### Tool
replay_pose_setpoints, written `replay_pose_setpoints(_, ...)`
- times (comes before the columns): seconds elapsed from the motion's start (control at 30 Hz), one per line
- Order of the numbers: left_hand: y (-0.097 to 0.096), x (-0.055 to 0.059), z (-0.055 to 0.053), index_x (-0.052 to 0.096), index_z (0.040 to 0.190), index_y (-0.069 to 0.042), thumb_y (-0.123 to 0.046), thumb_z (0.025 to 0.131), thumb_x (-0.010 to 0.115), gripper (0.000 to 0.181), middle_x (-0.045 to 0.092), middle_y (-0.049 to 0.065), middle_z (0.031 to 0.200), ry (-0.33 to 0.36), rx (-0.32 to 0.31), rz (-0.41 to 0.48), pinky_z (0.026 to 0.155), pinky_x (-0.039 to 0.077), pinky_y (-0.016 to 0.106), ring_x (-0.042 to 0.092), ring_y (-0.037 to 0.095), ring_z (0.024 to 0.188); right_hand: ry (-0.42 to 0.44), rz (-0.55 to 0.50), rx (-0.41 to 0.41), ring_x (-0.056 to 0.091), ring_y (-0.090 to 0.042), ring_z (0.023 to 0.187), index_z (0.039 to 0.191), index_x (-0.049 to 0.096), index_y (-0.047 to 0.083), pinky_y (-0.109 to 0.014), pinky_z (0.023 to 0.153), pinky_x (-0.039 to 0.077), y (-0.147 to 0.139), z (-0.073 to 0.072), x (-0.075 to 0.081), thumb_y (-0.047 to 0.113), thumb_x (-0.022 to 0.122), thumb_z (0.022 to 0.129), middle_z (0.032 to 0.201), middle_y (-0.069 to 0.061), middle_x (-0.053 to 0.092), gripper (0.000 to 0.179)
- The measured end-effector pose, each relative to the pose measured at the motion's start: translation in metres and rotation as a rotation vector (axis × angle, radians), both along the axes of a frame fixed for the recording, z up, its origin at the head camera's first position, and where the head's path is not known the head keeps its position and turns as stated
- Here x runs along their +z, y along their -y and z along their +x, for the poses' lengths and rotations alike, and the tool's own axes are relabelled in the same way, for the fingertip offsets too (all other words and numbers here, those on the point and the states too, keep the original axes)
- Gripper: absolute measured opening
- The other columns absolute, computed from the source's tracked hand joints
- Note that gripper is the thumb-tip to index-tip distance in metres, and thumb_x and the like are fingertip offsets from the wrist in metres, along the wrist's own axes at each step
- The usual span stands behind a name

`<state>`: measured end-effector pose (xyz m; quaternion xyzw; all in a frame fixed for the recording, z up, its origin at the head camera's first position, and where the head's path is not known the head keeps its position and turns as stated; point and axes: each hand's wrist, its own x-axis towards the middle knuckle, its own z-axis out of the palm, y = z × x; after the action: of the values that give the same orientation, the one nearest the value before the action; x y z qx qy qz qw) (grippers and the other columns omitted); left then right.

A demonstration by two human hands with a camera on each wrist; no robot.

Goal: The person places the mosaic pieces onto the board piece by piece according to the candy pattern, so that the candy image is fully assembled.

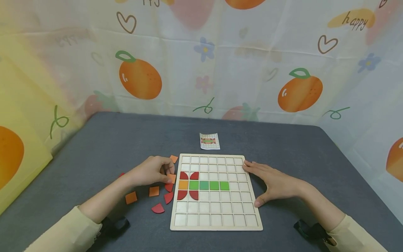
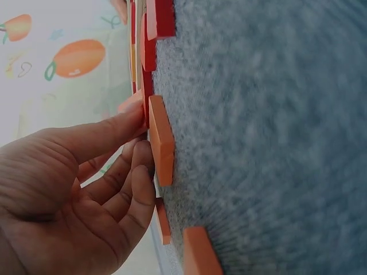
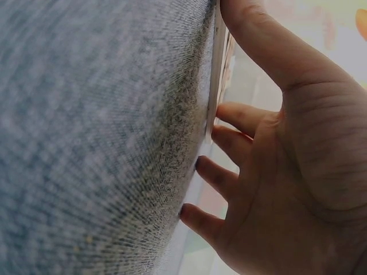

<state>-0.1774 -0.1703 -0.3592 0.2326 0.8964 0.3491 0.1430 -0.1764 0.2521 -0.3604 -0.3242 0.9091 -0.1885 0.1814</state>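
My left hand (image 1: 155, 170) pinches an orange square tile (image 1: 171, 178) between thumb and fingers, just off the board's left edge. In the left wrist view, part of that tile is hidden by the thumb. The pale wooden grid board (image 1: 217, 227) lies flat in the middle. On it, a row holds an orange square (image 1: 183, 184) followed by several green squares (image 1: 204, 185), with red quarter-circles (image 1: 194, 195) above and below its left end. My right hand (image 1: 277, 182) rests along the board's right edge, fingers spread, thumb lower down on the rim.
Left of the board lie loose red quarter-circles (image 1: 158, 208) and orange squares (image 1: 131, 197), one orange tile (image 1: 174, 159) near its top left corner. Behind the board is a small printed card (image 1: 209, 141) with a candy-like grid pattern. A fruit-printed cloth (image 1: 239, 70) hangs beyond the dark table (image 1: 151, 129).
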Motion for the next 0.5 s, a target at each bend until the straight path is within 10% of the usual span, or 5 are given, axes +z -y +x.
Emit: replay_pose_setpoints(0.5,-0.0052,0.0096,0.0008,0.075,0.099,-0.01,-0.011,0.091,0.068,0.01,0.074,0.0,0.085,-0.032,0.057,-0.014,0.069,0.052,0.027,0.064,0.011,0.074,0.002,0.004,-0.002,0.016,-0.044,0.152,0.158,0.023,0.011,-0.071,0.113,0.021,0.0,0.0007,0.0009,0.064,0.08,0.067,0.168,-0.012,0.014,0.119)
